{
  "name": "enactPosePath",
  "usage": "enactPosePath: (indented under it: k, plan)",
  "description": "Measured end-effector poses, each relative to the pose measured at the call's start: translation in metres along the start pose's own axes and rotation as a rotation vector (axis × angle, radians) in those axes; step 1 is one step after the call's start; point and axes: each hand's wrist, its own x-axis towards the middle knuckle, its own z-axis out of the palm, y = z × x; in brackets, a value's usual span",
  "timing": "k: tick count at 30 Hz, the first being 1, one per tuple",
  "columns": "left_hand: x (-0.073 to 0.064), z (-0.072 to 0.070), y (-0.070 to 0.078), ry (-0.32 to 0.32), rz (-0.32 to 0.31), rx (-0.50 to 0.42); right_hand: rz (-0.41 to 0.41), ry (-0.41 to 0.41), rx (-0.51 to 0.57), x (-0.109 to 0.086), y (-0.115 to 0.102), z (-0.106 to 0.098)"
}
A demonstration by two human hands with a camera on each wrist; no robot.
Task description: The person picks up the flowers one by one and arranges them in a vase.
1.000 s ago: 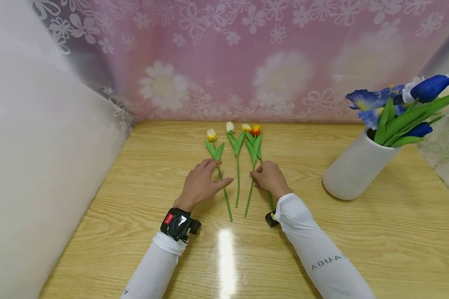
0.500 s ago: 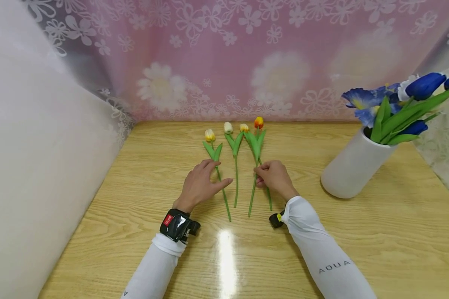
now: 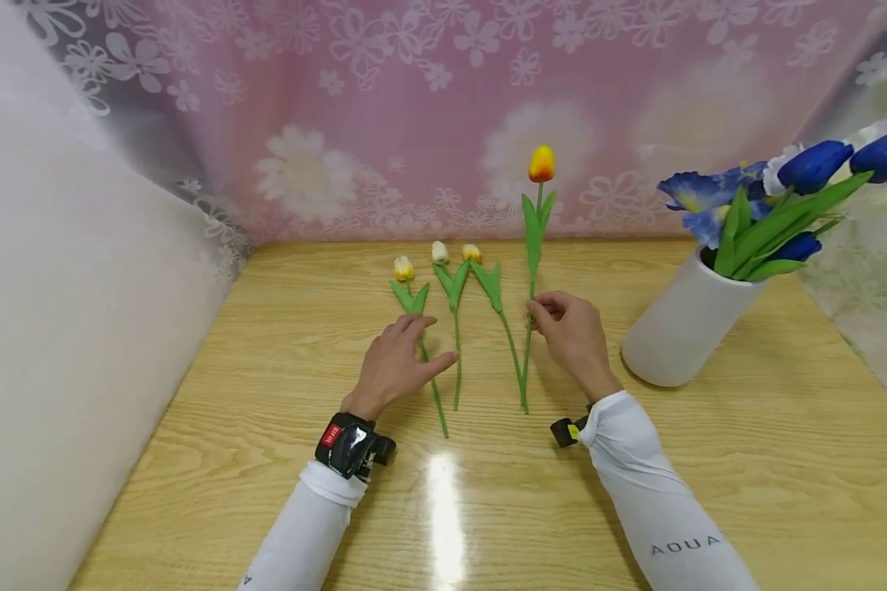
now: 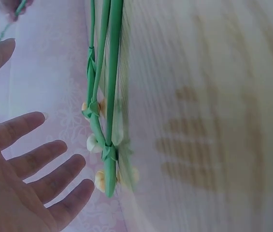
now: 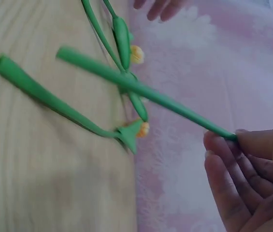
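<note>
My right hand (image 3: 576,332) pinches the green stem of an orange-and-yellow tulip (image 3: 541,164) between thumb and fingertips. The tulip stands nearly upright, bloom up; in the right wrist view its stem (image 5: 160,99) slants out from the fingers, lower end above the table. My left hand (image 3: 395,369) is spread with nothing in it, over the stem of a yellow-and-white tulip (image 3: 403,268). The left wrist view shows that palm (image 4: 10,183) apart from the stems. Between the hands lie a white tulip (image 3: 439,252) and another yellow tulip (image 3: 472,253).
A white vase (image 3: 691,320), holding blue flowers (image 3: 813,168) and long green leaves, leans to the right on the wooden table (image 3: 266,492). A pink floral curtain (image 3: 429,123) hangs behind the table. At left is a pale wall-like surface (image 3: 81,328).
My right hand has moved right and raised the orange-and-yellow tulip off the table, its bloom rising high. The left hand has stayed in place. The head view has shifted slightly.
</note>
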Motion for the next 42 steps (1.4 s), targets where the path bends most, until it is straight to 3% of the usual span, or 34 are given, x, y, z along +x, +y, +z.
enactPosePath:
  k: [6, 19, 34, 42]
  plan:
    - [0.003, 0.003, 0.005, -0.007, 0.009, -0.001, -0.128, 0.144, -0.056, -0.007, -0.001, -0.017]
    - [0.008, 0.009, 0.012, -0.006, 0.044, -0.022, -0.311, 0.353, -0.066, -0.017, -0.01, -0.049]
    - [0.014, 0.019, 0.024, -0.018, 0.089, -0.019, -0.452, 0.525, 0.003, -0.028, -0.032, -0.094]
    - [0.014, 0.021, 0.03, -0.025, 0.099, -0.018, -0.507, 0.636, -0.021, -0.026, -0.047, -0.12]
